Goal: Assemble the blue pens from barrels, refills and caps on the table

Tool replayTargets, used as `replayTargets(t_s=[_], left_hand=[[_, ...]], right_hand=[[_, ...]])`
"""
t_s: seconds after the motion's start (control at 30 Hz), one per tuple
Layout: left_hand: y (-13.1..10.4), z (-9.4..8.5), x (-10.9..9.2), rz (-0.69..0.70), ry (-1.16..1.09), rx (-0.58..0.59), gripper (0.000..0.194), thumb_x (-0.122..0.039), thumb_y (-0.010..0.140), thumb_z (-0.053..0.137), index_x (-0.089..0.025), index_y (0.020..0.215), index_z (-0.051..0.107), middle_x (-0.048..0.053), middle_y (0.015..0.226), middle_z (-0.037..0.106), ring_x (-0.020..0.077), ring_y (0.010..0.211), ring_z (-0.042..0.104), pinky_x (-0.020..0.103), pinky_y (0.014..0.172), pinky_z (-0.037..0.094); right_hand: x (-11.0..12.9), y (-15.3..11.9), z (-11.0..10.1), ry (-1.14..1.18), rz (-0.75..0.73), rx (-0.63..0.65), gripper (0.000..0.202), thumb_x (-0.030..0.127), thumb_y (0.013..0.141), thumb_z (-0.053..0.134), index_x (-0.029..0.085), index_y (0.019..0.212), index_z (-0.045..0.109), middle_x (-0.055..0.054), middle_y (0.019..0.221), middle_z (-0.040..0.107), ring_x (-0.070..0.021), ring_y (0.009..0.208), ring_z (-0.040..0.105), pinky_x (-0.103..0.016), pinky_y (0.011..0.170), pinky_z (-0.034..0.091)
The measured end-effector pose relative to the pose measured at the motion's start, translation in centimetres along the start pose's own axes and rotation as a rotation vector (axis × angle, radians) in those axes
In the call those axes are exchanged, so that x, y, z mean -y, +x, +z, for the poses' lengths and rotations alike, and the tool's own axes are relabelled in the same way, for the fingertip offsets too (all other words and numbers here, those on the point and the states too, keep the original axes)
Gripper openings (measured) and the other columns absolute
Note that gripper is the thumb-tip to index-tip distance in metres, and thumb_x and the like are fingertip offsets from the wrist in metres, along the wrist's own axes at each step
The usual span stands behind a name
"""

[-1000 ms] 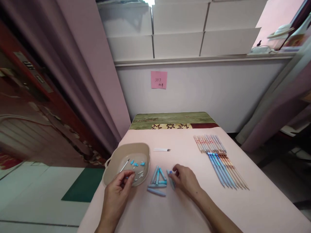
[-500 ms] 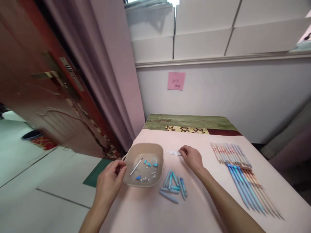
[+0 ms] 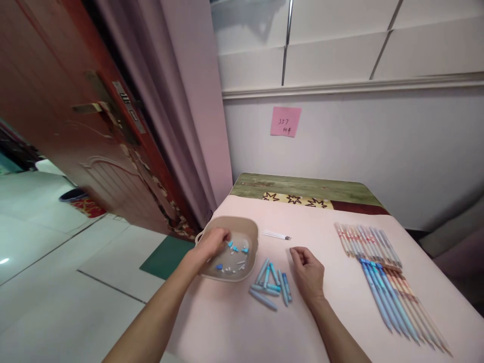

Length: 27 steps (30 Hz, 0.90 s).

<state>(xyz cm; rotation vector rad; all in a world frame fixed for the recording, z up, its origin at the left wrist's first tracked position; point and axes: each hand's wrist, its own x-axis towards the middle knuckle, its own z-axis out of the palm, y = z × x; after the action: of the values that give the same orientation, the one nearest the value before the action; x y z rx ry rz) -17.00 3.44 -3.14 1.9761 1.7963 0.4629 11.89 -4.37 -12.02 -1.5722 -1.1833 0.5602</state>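
My left hand (image 3: 212,243) reaches into the beige plastic basin (image 3: 254,227), fingers curled down over the spot where a white pen refill lay. Only a small white bit shows beneath it; what the fingers hold is hidden. Blue clips and caps (image 3: 235,249) and small white pieces (image 3: 227,270) lie on the basin floor. My right hand (image 3: 309,272) hovers or rests at the table's middle with its fingers curled and nothing visible in them. Just beyond it, several white pen refills (image 3: 276,235) lie side by side. Blue pen barrels (image 3: 270,282) are heaped between basin and hand.
Rows of pens lie on the right: patterned pale ones (image 3: 366,244) behind, blue ones (image 3: 389,295) and beige ones (image 3: 416,307) in front. A pink note (image 3: 286,121) is stuck on the wall. A red door (image 3: 86,151) stands at left beside a purple curtain (image 3: 181,101).
My left hand has moved from the basin's rim into it, over the white refill. My right hand has let go of the white refills and drawn back toward me. The camera view has shifted slightly.
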Motion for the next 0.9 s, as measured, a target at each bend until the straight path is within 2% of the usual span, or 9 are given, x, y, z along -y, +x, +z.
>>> replayTargets(t_s=[0.1, 0.27, 0.4, 0.47, 0.57, 0.63, 0.73, 0.9], left_hand=[[-0.8, -0.6, -0.1, 0.077, 0.079, 0.113, 0.011, -0.012, 0.056, 0.057, -0.022, 0.056, 0.061, 0.0, 0.059, 0.061, 0.0179, 0.063, 0.053, 0.025, 0.061, 0.033], [-1.7, -1.7, -0.3, 0.123, 0.187, 0.187, 0.011, -0.015, 0.064, 0.054, -0.022, 0.059, 0.06, 0.0, 0.059, 0.059, 0.0166, 0.062, 0.05, 0.025, 0.06, 0.03], [-1.7, -2.1, -1.0, 0.137, 0.32, 0.189, 0.012, -0.017, 0.071, 0.051, -0.021, 0.067, 0.062, 0.001, 0.068, 0.064, 0.0171, 0.066, 0.054, 0.026, 0.061, 0.031], [-1.8, -2.1, -2.0, 0.154, 0.356, 0.188, 0.013, -0.018, 0.074, 0.051, -0.021, 0.071, 0.063, 0.002, 0.074, 0.066, 0.0178, 0.07, 0.056, 0.026, 0.062, 0.031], [-2.4, -2.0, -3.6, 0.186, 0.37, 0.162, 0.013, -0.022, 0.079, 0.052, -0.021, 0.073, 0.064, 0.004, 0.076, 0.068, 0.0189, 0.072, 0.058, 0.026, 0.061, 0.031], [-3.1, -2.0, -4.5, 0.2, 0.355, 0.126, 0.015, -0.025, 0.081, 0.052, -0.022, 0.074, 0.064, 0.004, 0.077, 0.068, 0.0192, 0.072, 0.058, 0.027, 0.061, 0.031], [-4.5, -2.3, -5.0, 0.205, 0.303, 0.068, 0.015, -0.027, 0.083, 0.052, -0.022, 0.077, 0.065, 0.004, 0.077, 0.068, 0.0187, 0.072, 0.058, 0.027, 0.062, 0.032], [-6.5, -2.3, -5.4, 0.216, 0.185, -0.024, 0.019, -0.03, 0.086, 0.049, -0.021, 0.076, 0.063, 0.003, 0.078, 0.068, 0.0184, 0.073, 0.059, 0.026, 0.063, 0.035]], right_hand=[[0.5, 0.1, -0.4, -0.003, -0.032, 0.071, 0.039, 0.052, 0.085, 0.052, 0.016, 0.083, 0.068, -0.001, 0.063, 0.063, -0.0143, 0.056, 0.052, -0.023, 0.059, 0.043], [2.5, -0.2, -1.0, -0.193, -0.109, 0.375, 0.03, 0.043, 0.085, 0.054, 0.02, 0.07, 0.065, 0.0, 0.06, 0.062, -0.0144, 0.056, 0.055, -0.023, 0.056, 0.039], [4.6, -0.6, -0.5, -0.414, -0.165, 0.526, 0.014, 0.03, 0.083, 0.056, 0.023, 0.081, 0.068, 0.0, 0.076, 0.069, -0.0152, 0.069, 0.061, -0.024, 0.063, 0.04], [5.5, -0.4, 0.2, -0.532, -0.261, 0.593, 0.017, 0.025, 0.085, 0.054, 0.025, 0.093, 0.068, -0.002, 0.09, 0.07, -0.0159, 0.078, 0.063, -0.024, 0.067, 0.04], [6.5, 0.7, 1.6, -0.732, -0.499, 0.756, 0.026, 0.018, 0.085, 0.052, 0.025, 0.103, 0.068, -0.005, 0.105, 0.068, -0.0195, 0.092, 0.063, -0.027, 0.073, 0.04], [7.0, 1.7, 2.4, -0.8, -0.605, 0.873, 0.022, 0.015, 0.08, 0.056, 0.023, 0.094, 0.071, -0.006, 0.098, 0.069, -0.0213, 0.091, 0.063, -0.029, 0.074, 0.04], [7.3, 3.2, 2.9, -0.813, -0.666, 0.982, 0.017, 0.013, 0.08, 0.057, 0.02, 0.081, 0.073, -0.007, 0.09, 0.07, -0.0204, 0.085, 0.064, -0.027, 0.068, 0.04], [7.3, 4.3, 2.5, -0.83, -0.735, 1.075, 0.017, 0.013, 0.082, 0.057, 0.02, 0.086, 0.072, -0.006, 0.096, 0.07, -0.0183, 0.085, 0.064, -0.024, 0.066, 0.04]])
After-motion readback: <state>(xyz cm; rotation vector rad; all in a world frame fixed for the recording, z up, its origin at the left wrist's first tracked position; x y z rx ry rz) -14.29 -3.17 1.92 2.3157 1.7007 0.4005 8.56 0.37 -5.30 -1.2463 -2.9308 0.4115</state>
